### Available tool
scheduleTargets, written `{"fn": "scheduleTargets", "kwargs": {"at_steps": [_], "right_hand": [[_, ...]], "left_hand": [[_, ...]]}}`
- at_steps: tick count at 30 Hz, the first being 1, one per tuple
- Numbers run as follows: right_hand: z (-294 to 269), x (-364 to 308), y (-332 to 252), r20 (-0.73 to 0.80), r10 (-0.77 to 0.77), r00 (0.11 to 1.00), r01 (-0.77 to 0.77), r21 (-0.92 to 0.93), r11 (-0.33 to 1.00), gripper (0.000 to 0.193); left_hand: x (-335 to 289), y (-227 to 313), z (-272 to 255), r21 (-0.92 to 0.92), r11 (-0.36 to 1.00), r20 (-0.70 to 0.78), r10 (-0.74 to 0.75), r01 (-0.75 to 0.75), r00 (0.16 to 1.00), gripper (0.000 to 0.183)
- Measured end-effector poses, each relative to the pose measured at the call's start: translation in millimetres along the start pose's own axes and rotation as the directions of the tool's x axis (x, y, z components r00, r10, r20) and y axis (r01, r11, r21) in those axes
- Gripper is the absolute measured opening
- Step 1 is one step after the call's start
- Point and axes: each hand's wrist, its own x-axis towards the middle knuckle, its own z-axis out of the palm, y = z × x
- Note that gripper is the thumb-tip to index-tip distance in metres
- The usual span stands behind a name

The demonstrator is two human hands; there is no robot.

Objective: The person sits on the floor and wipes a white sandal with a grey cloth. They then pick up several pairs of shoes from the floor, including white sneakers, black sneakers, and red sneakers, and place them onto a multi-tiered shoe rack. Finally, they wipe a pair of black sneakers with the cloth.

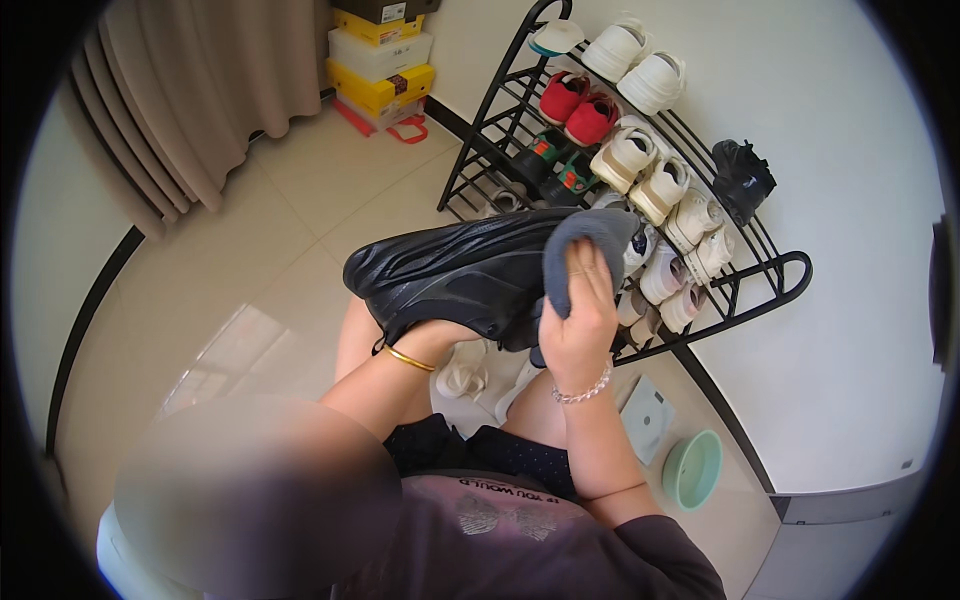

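Observation:
A black shoe [450,262] with a ridged, glossy surface is held above my lap. Beneath it, my left hand [446,334] supports it; the fingers are mostly hidden by the shoe, and a gold bangle circles that wrist. At the shoe's right end, my right hand [580,328] presses a grey cloth [585,228] against it. The cloth folds over the fingers and covers that end of the shoe. A clear bead bracelet is on my right wrist.
Ahead to the right, a black metal shoe rack [735,350] carries several pairs of shoes. Stacked shoe boxes [385,90] stand by the beige curtain [190,100]. A mint-green basin [692,470] and a flat white scale [648,418] lie on the floor to my right.

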Motion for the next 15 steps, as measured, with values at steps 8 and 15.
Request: {"fn": "scheduleTargets", "kwargs": {"at_steps": [8,15], "right_hand": [[13,-6,7,-0.106,-0.088,0.991,0.095,0.061,0.994,0.038],[4,-8,42,-0.274,0.373,0.887,-0.231,0.436,0.87,0.025]], "left_hand": [[-4,-5,6,0.616,0.785,0.032,0.056,-0.063,0.998,0.043],[-8,-3,12,0.808,0.585,0.038,0.075,-0.075,0.996,0.043]]}}
